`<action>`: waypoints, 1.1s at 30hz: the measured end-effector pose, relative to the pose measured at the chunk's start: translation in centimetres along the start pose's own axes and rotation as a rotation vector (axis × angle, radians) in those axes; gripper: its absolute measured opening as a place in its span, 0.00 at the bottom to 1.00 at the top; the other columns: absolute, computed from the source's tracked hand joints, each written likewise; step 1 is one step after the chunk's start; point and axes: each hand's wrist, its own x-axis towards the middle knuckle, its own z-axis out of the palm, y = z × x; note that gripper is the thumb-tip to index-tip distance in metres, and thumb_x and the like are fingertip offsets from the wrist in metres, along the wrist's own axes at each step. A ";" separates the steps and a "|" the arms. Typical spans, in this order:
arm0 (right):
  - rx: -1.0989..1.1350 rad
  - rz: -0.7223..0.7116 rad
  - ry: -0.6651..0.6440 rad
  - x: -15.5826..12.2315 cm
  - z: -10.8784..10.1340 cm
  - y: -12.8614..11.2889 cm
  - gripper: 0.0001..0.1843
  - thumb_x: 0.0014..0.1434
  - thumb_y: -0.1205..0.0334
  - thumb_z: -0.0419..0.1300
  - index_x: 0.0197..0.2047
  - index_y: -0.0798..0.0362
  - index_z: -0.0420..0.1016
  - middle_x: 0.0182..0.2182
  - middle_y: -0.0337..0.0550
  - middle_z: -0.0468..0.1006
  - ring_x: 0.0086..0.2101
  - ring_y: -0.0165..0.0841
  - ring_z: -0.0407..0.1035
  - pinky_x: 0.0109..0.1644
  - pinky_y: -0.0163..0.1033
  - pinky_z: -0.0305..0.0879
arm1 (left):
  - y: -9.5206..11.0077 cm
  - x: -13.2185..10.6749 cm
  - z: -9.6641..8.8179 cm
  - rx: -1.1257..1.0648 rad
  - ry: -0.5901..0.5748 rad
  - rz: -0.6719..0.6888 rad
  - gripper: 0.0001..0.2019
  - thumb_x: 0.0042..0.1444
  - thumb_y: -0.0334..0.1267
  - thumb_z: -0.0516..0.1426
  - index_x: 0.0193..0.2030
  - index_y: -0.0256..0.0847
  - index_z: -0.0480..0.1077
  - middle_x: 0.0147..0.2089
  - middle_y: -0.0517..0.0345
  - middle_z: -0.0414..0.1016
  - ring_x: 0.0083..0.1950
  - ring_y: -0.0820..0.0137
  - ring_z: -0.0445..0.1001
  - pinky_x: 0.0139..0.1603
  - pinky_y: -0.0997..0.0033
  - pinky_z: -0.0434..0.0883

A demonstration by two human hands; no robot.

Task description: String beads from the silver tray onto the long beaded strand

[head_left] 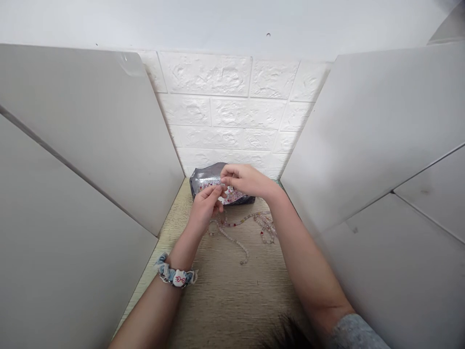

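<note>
My left hand point(207, 206) is closed in a pinch, thumb against the fingers, in front of a shiny grey container point(207, 173). Just above and to the right, my right hand point(245, 179) pinches too, its fingertips close to the left ones. Whatever they hold is too small to make out. Many small pink, red and clear beads point(236, 196) show in the container behind the hands. Below them, a string of pale beads point(234, 241) lies on the table, partly hidden under my left hand. Another beaded strand point(267, 224) is bunched beside my right forearm.
Grey panels stand on the left point(90, 131) and right point(381, 126), enclosing the narrow wooden table point(225, 300). A white brick-patterned wall point(232, 111) closes off the back. Around my left wrist is a blue and white scrunchie point(165, 269) with a white charm.
</note>
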 end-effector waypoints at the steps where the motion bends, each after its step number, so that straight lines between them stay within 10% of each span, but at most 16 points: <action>1: -0.001 0.002 0.025 0.1 0.1 0.3 0.08 0.53 0.61 0.48 0.31 0.54 0.65 0.28 0.38 0.69 0.29 0.26 0.60 0.32 0.32 0.54 | 0.0 0.0 0.0 -0.014 -0.004 0.001 0.15 0.44 0.47 0.57 0.30 0.35 0.67 0.25 0.62 0.65 0.15 0.84 0.57 0.13 0.80 0.45; 7: 0.024 0.076 0.094 1.8 1.3 4.4 0.12 0.55 0.57 0.47 0.34 0.55 0.65 0.28 0.39 0.69 0.27 0.26 0.61 0.30 0.31 0.56 | -0.1 0.1 -0.1 -0.094 0.003 -0.022 0.13 0.44 0.45 0.58 0.29 0.35 0.67 0.14 0.71 0.47 0.13 0.84 0.44 0.14 0.81 0.42; 13: -0.547 0.381 0.074 2.8 2.4 7.9 0.12 0.52 0.73 0.48 0.34 0.59 0.72 0.36 0.54 0.73 0.38 0.34 0.66 0.41 0.34 0.58 | -0.2 0.1 -0.1 -0.032 0.045 -0.029 0.13 0.45 0.46 0.57 0.30 0.36 0.67 0.11 0.72 0.44 0.12 0.84 0.41 0.13 0.80 0.39; 18: -0.599 0.433 -0.002 2.9 3.1 8.2 0.13 0.49 0.75 0.50 0.36 0.61 0.73 0.36 0.59 0.73 0.37 0.38 0.69 0.39 0.37 0.61 | -0.4 0.1 -0.1 0.002 0.054 -0.042 0.16 0.44 0.46 0.57 0.35 0.35 0.70 0.11 0.73 0.43 0.13 0.83 0.41 0.13 0.80 0.39; 29: -0.652 0.490 -0.050 3.5 4.3 8.5 0.16 0.50 0.73 0.49 0.41 0.61 0.72 0.39 0.61 0.72 0.41 0.43 0.68 0.39 0.42 0.64 | -0.4 0.1 0.0 -0.021 0.090 -0.056 0.15 0.43 0.44 0.58 0.35 0.34 0.71 0.12 0.72 0.45 0.13 0.84 0.43 0.13 0.81 0.42; 33: -0.636 0.499 -0.068 3.5 4.5 8.3 0.14 0.50 0.71 0.50 0.39 0.59 0.72 0.39 0.57 0.72 0.41 0.42 0.68 0.39 0.41 0.63 | -0.4 0.2 0.0 -0.008 0.105 -0.057 0.15 0.41 0.43 0.59 0.33 0.34 0.71 0.19 0.65 0.62 0.14 0.84 0.53 0.13 0.81 0.45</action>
